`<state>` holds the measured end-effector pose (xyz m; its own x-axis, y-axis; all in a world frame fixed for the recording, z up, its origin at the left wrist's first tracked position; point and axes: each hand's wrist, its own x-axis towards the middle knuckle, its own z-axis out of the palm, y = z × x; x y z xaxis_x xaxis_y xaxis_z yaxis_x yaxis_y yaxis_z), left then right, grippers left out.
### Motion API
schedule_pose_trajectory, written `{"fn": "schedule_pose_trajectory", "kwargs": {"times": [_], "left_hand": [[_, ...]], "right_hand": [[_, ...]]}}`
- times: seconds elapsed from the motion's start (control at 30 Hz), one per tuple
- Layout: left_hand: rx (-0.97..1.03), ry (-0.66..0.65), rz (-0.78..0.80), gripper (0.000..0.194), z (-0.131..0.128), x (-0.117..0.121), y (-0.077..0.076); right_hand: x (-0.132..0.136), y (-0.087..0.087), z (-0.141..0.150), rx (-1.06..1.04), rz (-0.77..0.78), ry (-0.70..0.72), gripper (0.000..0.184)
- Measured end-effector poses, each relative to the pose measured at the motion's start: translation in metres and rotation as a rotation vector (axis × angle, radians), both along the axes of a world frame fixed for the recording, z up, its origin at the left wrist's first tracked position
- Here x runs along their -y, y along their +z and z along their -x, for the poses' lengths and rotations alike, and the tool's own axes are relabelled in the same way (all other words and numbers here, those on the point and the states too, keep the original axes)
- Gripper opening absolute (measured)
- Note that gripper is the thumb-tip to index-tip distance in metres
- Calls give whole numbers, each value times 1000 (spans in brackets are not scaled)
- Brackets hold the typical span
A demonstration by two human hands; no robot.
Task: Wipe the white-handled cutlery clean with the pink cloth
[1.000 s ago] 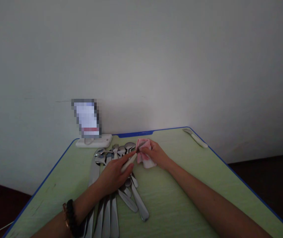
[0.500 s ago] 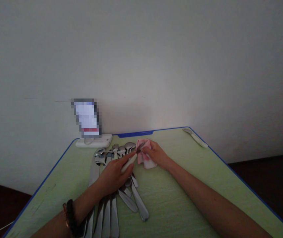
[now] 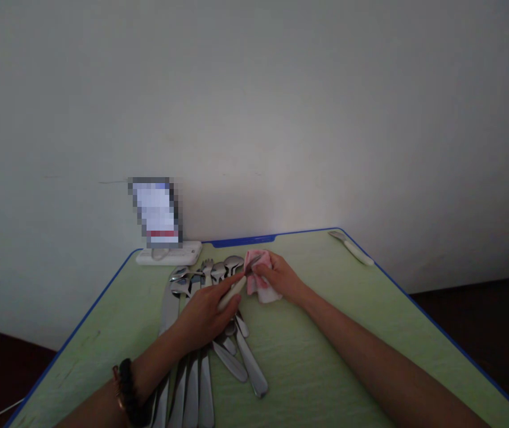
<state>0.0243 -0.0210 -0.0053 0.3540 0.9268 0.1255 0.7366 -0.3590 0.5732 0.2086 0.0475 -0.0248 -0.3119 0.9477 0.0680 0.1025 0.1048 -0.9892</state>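
My left hand (image 3: 203,318) is closed around the pale handle of a white-handled piece of cutlery (image 3: 233,295). Its metal end points up and right into a pink and white cloth (image 3: 264,291); whether that end is a blade or tines I cannot tell. My right hand (image 3: 283,279) grips the cloth, with the thumb pressed near the metal. Under and around my left hand lies a spread of steel cutlery: knives (image 3: 192,389), a fork (image 3: 207,267), spoons (image 3: 233,262) and several handles (image 3: 251,365). My left hand and forearm hide part of it.
Another white-handled utensil, apparently a fork (image 3: 356,251), lies by the table's right edge. At the back left a blurred-out phone (image 3: 156,211) stands on a white base (image 3: 169,254). The green table (image 3: 308,368) has a blue rim and meets a pale wall.
Almost nothing differs. The cloth and my right hand have shifted very slightly, while my left hand keeps its hold on the handle.
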Motion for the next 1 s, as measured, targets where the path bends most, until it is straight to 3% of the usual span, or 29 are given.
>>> {"fn": "schedule_pose_trajectory", "kwargs": {"times": [0.3,0.6,0.7,0.9,1.0], "left_hand": [[-9,0,1,46,0,0,-2],[-44,-9,-6,45,0,0,-1],[-34,-8,-8,46,0,0,-1],[-50,-28,-4,47,0,0,0],[-43,-24,-12,46,0,0,-1]], "right_hand": [[-2,-5,2,-20,16,-9,21],[-2,-2,0,-3,-20,3,14],[-1,-2,2,-87,69,-4,14],[-3,-1,3,-463,390,-37,14],[-6,-4,0,-552,436,-3,19]]}}
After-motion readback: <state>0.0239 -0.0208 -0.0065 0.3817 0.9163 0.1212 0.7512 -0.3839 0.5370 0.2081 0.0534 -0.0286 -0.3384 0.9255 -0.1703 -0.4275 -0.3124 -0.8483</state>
